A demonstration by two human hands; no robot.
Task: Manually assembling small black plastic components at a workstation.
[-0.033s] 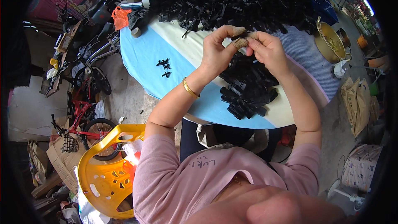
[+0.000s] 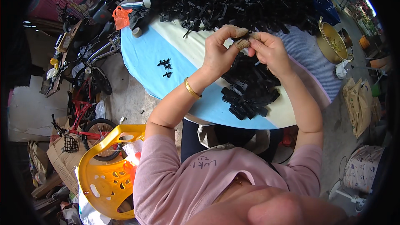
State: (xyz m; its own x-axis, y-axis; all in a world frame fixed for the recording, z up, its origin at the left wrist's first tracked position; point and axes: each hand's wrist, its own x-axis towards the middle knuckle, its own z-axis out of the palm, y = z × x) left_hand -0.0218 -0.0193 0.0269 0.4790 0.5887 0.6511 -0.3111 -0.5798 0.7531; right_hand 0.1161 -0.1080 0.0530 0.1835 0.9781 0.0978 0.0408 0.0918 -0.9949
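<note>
Both hands meet above the table, their fingertips almost touching. Tan covers wrap some of the fingertips. My left hand (image 2: 217, 52) is pinched on a small black plastic piece (image 2: 238, 38), mostly hidden by the fingers. My right hand (image 2: 273, 54) is closed at the same spot, thumb against fingertips, gripping what looks like the other end of it. Below the hands lies a smaller pile of flat black plastic pieces (image 2: 246, 93). Beyond them spreads a large heap of black plastic parts (image 2: 237, 4). A few small black pieces (image 2: 166, 67) sit apart on the blue cloth.
A striped cloth covers the round table (image 2: 146, 62). An orange plastic bag (image 2: 121, 18) and a tape roll (image 2: 136, 32) lie at its left edge. A gold-coloured pot (image 2: 333, 43) stands at the right. Near my left side are a yellow chair (image 2: 93, 158) and a red bicycle (image 2: 83, 110).
</note>
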